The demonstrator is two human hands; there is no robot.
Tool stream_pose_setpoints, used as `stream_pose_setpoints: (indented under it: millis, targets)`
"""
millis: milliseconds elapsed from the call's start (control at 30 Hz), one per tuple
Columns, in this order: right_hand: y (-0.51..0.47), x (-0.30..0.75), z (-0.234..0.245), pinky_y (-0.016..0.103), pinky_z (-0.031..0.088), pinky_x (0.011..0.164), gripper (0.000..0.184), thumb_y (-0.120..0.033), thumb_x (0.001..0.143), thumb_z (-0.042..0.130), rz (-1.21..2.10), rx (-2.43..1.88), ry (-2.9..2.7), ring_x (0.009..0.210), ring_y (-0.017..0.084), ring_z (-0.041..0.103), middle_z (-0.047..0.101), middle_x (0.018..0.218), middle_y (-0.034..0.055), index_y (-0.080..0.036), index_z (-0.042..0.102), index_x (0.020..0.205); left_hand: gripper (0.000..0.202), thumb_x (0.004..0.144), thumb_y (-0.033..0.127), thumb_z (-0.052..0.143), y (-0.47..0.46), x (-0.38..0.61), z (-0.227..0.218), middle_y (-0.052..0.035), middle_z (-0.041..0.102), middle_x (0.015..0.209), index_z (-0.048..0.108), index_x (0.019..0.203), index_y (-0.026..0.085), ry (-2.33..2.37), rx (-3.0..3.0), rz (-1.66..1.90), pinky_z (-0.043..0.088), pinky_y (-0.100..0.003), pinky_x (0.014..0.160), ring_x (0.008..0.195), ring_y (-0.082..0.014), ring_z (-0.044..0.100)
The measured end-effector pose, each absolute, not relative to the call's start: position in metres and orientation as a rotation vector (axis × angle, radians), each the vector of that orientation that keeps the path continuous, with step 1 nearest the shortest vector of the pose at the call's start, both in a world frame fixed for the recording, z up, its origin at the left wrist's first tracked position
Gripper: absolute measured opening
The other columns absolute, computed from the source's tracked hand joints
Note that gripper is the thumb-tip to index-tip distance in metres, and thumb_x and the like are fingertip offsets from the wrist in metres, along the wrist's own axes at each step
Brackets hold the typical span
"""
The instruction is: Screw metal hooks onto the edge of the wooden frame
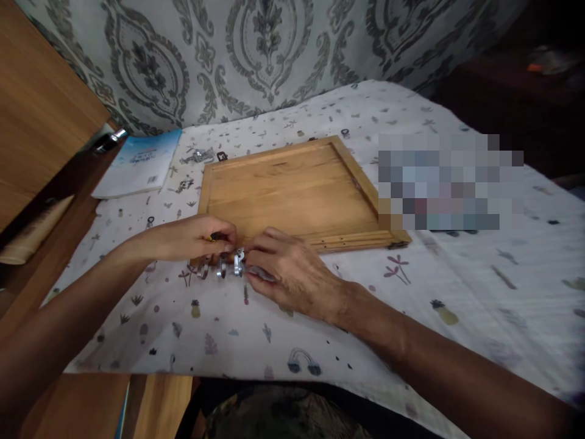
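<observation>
A wooden panel with a raised rim (283,186) lies flat on the cloth. At its front left edge stand several curved, shiny metal hooks (222,268). My left hand (196,238) is closed above them, its fingers pinching a small black-and-yellow tool (213,237) that is mostly hidden. My right hand (292,271) is curled against the right end of the metal hook piece, thumb below and fingers over the panel's edge. Its fingertips grip the metal there, partly out of sight.
A patterned white cloth (457,268) covers the table. Loose metal parts (198,156) and smaller ones (185,185) lie behind my left hand. A blue-and-white booklet (144,161) rests at the left. A blurred-out patch (445,183) hides something at the right.
</observation>
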State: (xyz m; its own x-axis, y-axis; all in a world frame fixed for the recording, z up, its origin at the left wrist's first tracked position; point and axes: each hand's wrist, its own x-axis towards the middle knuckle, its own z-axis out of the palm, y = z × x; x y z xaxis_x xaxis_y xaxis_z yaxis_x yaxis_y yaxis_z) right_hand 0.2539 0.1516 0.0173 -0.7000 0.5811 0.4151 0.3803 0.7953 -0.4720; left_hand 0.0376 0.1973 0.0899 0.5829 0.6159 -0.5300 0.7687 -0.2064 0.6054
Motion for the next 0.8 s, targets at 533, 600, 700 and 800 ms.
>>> stream_pose_setpoints:
  millis: [533,600,700,800]
  targets:
    - [0.1513,0.2499,0.0112,0.035,0.046,0.072,0.016,-0.026,0.093,0.064,0.374,-0.777,-2.422,0.089,0.022,0.055,0.068,0.099,0.0091,-0.014,0.069,0.084,0.023,0.092,0.034,0.051,0.1971,0.0356,0.0875,-0.0008,0.063,0.080,0.064,0.089,0.015,1.045,1.952,-0.198,0.043,-0.022,0.064,0.072,-0.0124,0.058]
    - [0.1508,0.2494,0.0103,0.035,0.046,0.072,0.016,-0.026,0.093,0.064,0.357,-0.786,-2.414,0.089,0.022,0.055,0.067,0.098,0.0089,-0.015,0.068,0.084,0.024,0.092,0.035,0.051,0.1969,0.0361,0.0867,-0.0013,0.064,0.082,0.064,0.090,0.015,1.052,1.948,-0.201,0.044,-0.022,0.065,0.073,-0.0129,0.058]
    - [0.1504,0.2489,0.0095,0.035,0.047,0.072,0.013,-0.026,0.092,0.064,0.355,-0.783,-2.411,0.090,0.022,0.054,0.067,0.100,0.0093,-0.015,0.068,0.086,0.027,0.092,0.038,0.051,0.1964,0.0369,0.0857,-0.0024,0.066,0.086,0.065,0.095,0.015,1.079,1.924,-0.214,0.045,-0.023,0.066,0.076,-0.0138,0.060]
    - [0.1503,0.2486,0.0104,0.036,0.048,0.074,0.012,-0.025,0.092,0.064,0.367,-0.785,-2.416,0.092,0.023,0.055,0.067,0.102,0.0098,-0.014,0.068,0.087,0.029,0.093,0.039,0.050,0.1961,0.0377,0.0847,-0.0027,0.067,0.089,0.066,0.097,0.015,1.081,1.950,-0.211,0.045,-0.023,0.068,0.078,-0.0141,0.061]
